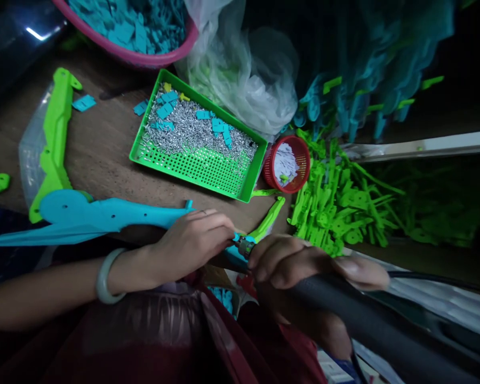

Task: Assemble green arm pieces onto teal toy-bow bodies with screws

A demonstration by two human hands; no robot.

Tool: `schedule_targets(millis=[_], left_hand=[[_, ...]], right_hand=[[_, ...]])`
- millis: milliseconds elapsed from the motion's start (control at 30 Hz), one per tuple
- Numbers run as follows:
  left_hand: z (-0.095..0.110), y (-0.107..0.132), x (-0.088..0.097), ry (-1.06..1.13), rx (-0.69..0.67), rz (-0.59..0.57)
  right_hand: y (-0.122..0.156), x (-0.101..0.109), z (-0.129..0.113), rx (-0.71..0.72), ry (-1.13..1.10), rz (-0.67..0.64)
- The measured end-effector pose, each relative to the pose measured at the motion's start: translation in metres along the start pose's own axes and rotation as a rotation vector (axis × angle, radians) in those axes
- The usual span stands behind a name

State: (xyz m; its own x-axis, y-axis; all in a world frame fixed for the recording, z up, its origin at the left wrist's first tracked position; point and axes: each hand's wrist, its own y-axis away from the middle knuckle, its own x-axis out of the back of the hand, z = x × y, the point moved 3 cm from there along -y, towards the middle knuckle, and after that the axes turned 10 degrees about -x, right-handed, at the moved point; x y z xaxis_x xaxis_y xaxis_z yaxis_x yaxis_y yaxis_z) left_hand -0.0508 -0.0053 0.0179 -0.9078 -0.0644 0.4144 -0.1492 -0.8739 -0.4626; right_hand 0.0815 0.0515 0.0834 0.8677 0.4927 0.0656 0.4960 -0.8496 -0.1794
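I see a smooth, pale greenish bangle (103, 277) circling the left wrist (134, 273), toward eight o'clock, and a thin ring (203, 212) on the left hand (200, 237). At six o'clock spreads a dark red garment (172, 354), with a greyish-brown, pleated-looking panel (144, 322) across its front.

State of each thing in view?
left hand: closed on blue part
right hand: wrapped around driver
driver: held, can't tell if running
green tray: partly filled with metal pieces
red basket: upright, holding white pieces
pink basin: heaped with blue pieces
plastic bag: crumpled
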Motion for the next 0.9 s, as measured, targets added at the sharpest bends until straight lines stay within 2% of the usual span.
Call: schedule_targets(millis=[67, 133, 333, 567, 733, 800, 900], left_hand=[[-0.001, -0.001, 0.004, 0.111, 0.025, 0.025], [-0.003, 0.000, 0.008, 0.093, 0.036, 0.039], [0.001, 0.003, 0.016, -0.102, -0.064, 0.008], [0.002, 0.007, 0.017, -0.065, -0.088, 0.019], [0.003, 0.009, 0.014, -0.061, -0.112, 0.009], [0.005, 0.009, 0.012, -0.059, -0.123, 0.004], [0.007, 0.008, 0.009, -0.124, -0.117, 0.000]], right_hand=[[-0.005, -0.004, -0.013, 0.102, -0.095, -0.004], [-0.009, -0.008, -0.019, 0.078, -0.143, -0.057], [-0.004, -0.015, -0.016, 0.092, -0.203, -0.138], [-0.002, -0.015, -0.016, 0.043, -0.154, -0.138], [-0.006, -0.021, -0.016, 0.123, -0.193, -0.211], [-0.006, -0.024, -0.017, 0.092, -0.172, -0.199], [-0.003, -0.025, -0.020, 0.060, -0.127, -0.108]])
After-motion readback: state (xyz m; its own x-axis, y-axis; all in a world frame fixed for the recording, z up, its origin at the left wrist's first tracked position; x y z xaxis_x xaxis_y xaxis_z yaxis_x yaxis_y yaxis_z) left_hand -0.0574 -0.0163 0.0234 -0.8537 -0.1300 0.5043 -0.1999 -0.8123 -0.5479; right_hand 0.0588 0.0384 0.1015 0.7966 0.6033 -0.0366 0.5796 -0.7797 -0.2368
